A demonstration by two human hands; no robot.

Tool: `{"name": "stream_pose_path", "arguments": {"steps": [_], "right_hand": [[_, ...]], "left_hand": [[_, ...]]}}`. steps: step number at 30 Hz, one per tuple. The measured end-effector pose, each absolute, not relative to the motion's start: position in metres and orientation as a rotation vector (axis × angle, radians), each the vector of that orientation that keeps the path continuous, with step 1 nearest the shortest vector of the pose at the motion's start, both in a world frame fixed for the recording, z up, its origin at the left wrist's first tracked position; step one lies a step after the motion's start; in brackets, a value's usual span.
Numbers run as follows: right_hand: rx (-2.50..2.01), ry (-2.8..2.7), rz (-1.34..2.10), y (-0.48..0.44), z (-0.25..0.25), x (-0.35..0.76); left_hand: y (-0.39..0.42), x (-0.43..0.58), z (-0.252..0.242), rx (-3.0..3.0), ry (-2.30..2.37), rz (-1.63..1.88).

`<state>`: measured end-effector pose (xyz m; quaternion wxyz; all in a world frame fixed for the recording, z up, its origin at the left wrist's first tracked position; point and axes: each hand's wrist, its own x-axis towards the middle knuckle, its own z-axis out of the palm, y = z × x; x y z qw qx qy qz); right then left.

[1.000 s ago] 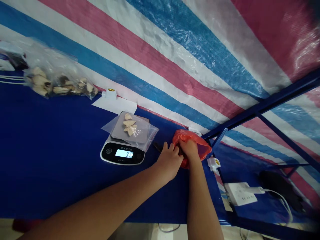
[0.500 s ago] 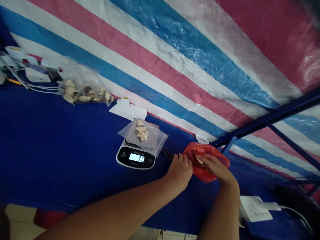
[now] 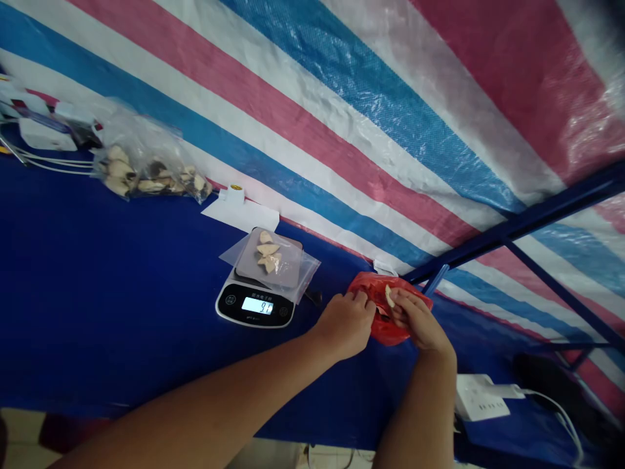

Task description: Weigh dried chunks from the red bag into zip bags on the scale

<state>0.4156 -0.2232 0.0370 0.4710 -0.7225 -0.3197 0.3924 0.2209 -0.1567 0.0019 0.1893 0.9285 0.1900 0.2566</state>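
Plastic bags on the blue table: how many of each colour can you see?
Red plastic bag, at the left hand and right hand: 1
Clear bag on the scale: 1
Clear bag of pale pieces: 1
Total: 3

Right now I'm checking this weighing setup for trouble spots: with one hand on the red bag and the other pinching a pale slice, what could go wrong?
The pale slice is pinched only at the right hand's fingertips, so it may drop back into the red bag, which the left hand holds. The clear bag overhangs the scale; brushing it could shift its slices or the reading.
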Motion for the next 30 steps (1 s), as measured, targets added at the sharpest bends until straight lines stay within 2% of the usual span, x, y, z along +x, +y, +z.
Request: {"name": "stream_pose_path", "arguments": {"steps": [4, 11, 24, 30], "right_hand": [[-1.761, -0.83, 0.996, -0.226, 0.041, 0.413], [-1.622, -1.015, 1.257, -0.223, 0.035, 0.409], [-1.505, -0.975, 1.391, -0.211, 0.033, 0.395], [-1.52, -0.98, 1.33, -0.21, 0.035, 0.394]], "left_hand": [[-0.16, 0.227, -0.004, 2.386, 0.423, 0.862], [-0.153, 0.24, -0.016, 1.721, 0.434, 1.032], [-0.135, 0.239, -0.029, 1.76, 0.374, 1.228], [-0.135, 0.237, -0.025, 1.735, 0.332, 1.3]]}}
